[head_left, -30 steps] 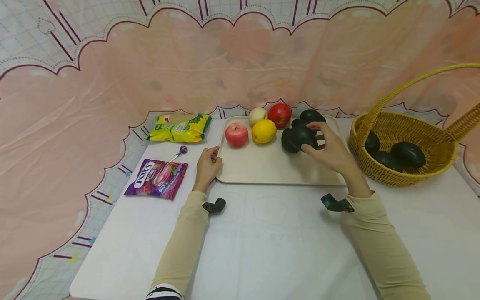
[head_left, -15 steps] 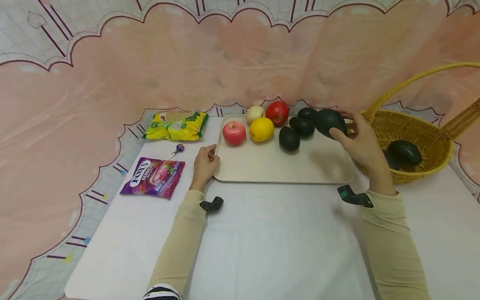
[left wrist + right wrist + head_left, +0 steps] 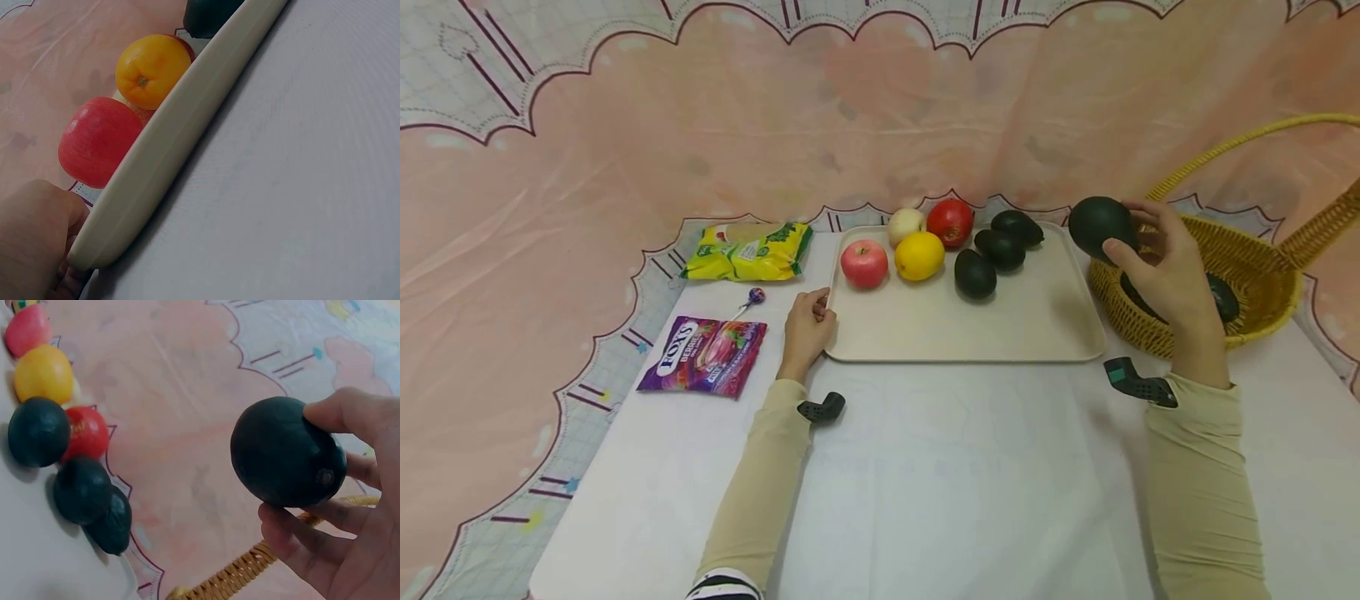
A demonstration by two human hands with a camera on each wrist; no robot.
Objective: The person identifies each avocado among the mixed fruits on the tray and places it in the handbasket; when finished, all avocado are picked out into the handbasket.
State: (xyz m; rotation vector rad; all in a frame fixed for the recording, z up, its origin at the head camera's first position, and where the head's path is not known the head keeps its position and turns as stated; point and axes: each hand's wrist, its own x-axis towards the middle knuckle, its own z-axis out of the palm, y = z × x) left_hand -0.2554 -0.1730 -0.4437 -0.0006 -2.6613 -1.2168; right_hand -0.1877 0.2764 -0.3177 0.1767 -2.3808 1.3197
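Observation:
My right hand [image 3: 1176,258] holds a dark green avocado [image 3: 1102,231] between thumb and fingers. It is up in the air, by the left rim of the yellow wicker basket [image 3: 1120,312]. In the right wrist view the avocado [image 3: 284,453] shows its stem spot. My left hand [image 3: 807,332] grips the left edge of the cream tray [image 3: 917,337]; the left wrist view has its fingers partly hidden under the tray corner [image 3: 100,244]. Three more avocados [image 3: 976,275] lie on the tray, beside a pink apple [image 3: 864,264], a yellow-orange fruit [image 3: 919,256], a red fruit [image 3: 950,222] and a pale fruit [image 3: 906,226].
Inside the basket lie dark avocados [image 3: 1223,298], partly hidden by my right hand. Its tall handle [image 3: 1247,142] arches above. Left of the tray are a yellow-green packet [image 3: 748,252], a lollipop [image 3: 756,296] and a purple candy bag [image 3: 703,356]. A patterned cloth hangs behind the table.
My right hand has lifted the avocado off the tray's right side and carried it rightward to the basket. My left hand stays at the tray edge.

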